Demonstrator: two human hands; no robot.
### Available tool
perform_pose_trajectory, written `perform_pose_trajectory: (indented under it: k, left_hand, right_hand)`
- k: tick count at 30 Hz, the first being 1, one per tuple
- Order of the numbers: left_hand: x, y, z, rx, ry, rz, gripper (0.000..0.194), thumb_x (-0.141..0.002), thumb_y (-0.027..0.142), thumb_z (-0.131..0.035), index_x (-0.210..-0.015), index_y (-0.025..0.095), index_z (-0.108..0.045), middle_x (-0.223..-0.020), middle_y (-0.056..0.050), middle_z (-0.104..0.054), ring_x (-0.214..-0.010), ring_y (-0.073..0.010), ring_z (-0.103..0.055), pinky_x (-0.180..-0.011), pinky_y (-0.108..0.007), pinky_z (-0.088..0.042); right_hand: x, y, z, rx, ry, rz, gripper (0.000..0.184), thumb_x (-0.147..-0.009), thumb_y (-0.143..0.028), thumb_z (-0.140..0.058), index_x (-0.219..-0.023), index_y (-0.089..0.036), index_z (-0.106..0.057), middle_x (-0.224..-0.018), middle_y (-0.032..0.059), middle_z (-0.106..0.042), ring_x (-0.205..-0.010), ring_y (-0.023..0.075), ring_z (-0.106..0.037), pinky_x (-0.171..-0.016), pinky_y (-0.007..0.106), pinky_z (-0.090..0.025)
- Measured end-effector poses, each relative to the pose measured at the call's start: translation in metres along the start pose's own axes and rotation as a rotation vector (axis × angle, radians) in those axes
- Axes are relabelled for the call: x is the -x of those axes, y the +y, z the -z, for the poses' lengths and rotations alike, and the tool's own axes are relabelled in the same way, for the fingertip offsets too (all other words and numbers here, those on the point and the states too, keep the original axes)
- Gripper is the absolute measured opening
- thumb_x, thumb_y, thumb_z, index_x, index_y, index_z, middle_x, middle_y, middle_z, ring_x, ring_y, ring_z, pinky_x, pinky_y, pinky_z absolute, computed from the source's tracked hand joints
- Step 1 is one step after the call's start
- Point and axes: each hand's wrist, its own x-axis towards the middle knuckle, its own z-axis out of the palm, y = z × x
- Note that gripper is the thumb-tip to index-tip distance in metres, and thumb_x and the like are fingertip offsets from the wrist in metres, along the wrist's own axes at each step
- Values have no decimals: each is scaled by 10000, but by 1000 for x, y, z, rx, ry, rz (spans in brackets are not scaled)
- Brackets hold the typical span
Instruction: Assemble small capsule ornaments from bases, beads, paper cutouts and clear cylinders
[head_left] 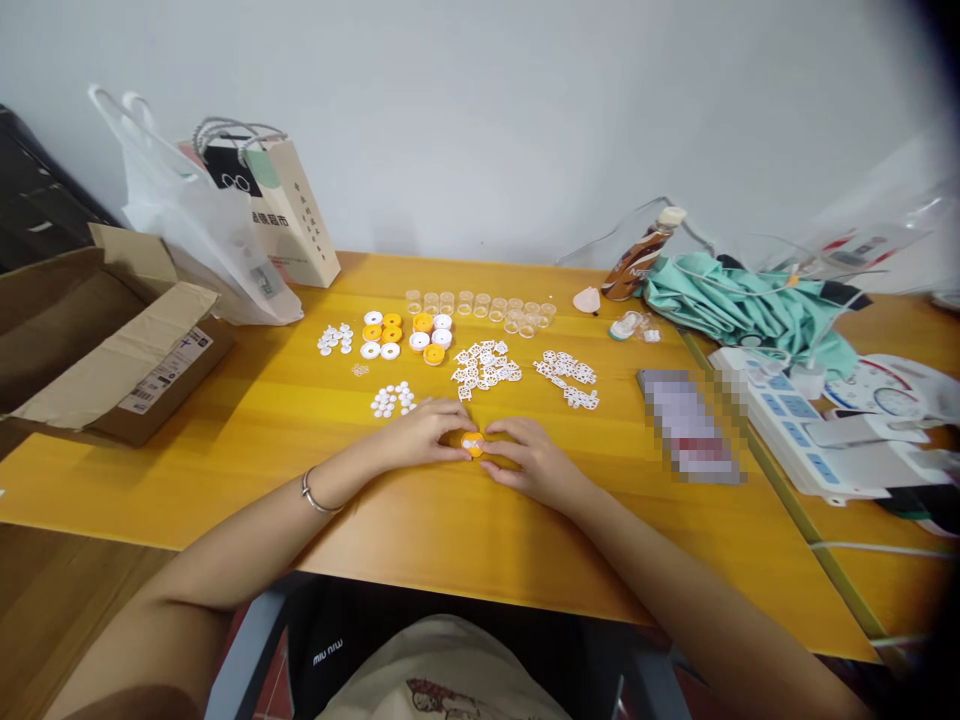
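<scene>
Orange piece [473,446], just below frame centre, pinched by left hand [426,434]; right hand [534,462] curled at its edge, grip unclear. Probably light, stiff, slippery plastic; rim best hold.

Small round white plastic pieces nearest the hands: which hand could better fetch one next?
Probably the left hand: the pieces lie beside it, while the right hand is farther, beyond the round orange plastic part.

Characters "超市" on the paper bag [296,225], letters starting "NE" on the brown bottle [636,262], lettering like "MIU MIU" on the black cloth [322,625], box label [166,368] too small for reading
</scene>
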Motion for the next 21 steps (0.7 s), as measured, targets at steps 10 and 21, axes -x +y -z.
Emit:
perform_pose_trajectory:
  k: [10, 21]
  left_hand:
    - [0, 8, -3, -39, 70, 24, 155, -867, 277, -512, -924, 193, -629, -944, -33, -645, -893, -160, -589, -813, -295, -371]
    - [1, 19, 0, 6, 157, 43, 138, -861, 263, -512, -889, 193, -628, -912, -35, -641, -868, -158, -577, -792, -296, -398]
  right_hand:
    - [2, 2, -3, -2, -3, -38, 166, -785, -250, -611, -947, -239, -645, -1002, 76, -635, -926, 199, -606, -812, 380, -483]
    - [-2, -9, -6, -574, 85, -396, 505, -728, -275, -669, -1180, -230, -448, -930, 55, -657, -819, 165, -645, -784, 355, -533]
